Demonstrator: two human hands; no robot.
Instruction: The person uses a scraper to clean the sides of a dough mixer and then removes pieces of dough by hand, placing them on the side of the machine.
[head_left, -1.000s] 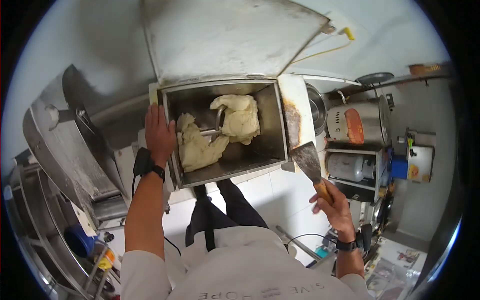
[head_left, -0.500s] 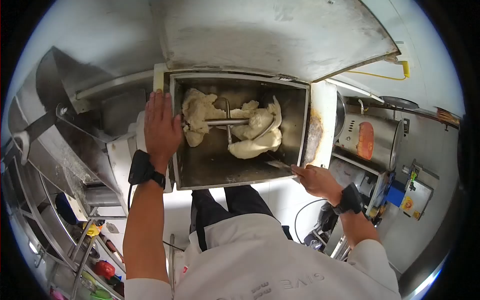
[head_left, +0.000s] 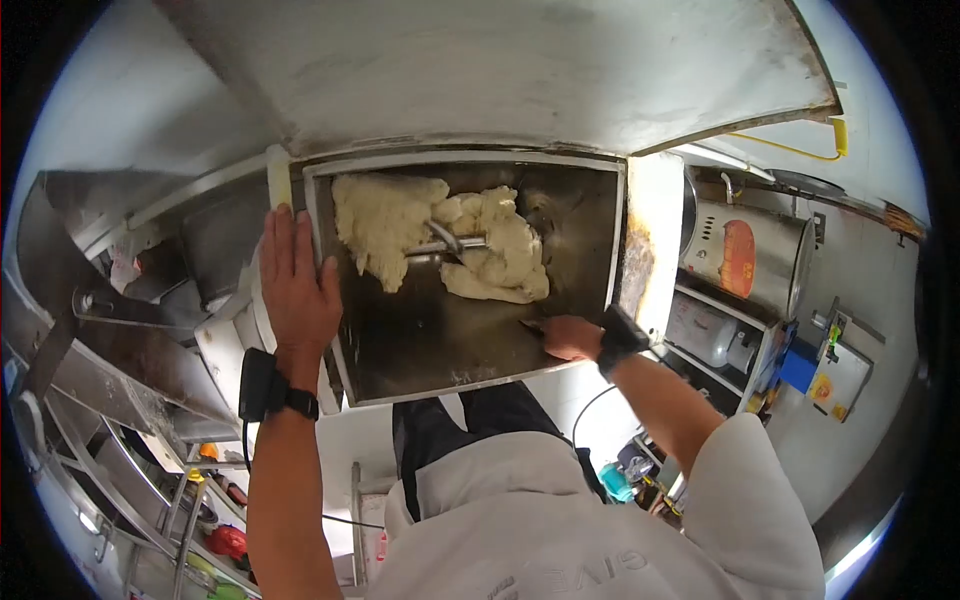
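Nearest to the camera is the white jacket (head_left: 560,520) of the person, with dark trousers below it. The left hand (head_left: 297,285) lies flat on the left rim of the mixer trough (head_left: 420,345), palm down, the fingers straight and a little apart, the thumb over the inner edge. A black band with a small device sits on this wrist.

The right hand (head_left: 570,337) is inside the trough at its right side, near the front wall. Its fingers are closed around the handle of a scraper (head_left: 533,324); only a small dark piece of the tool shows before the knuckles, touching the metal floor.

Farther in, the dough (head_left: 400,230) lies in pale lumps at the back of the trough, wrapped around the mixing shaft (head_left: 445,247), well apart from both hands. Behind it the metal lid (head_left: 500,70) stands open. At the far right is a steel pot (head_left: 745,260) with an orange label on a shelf.
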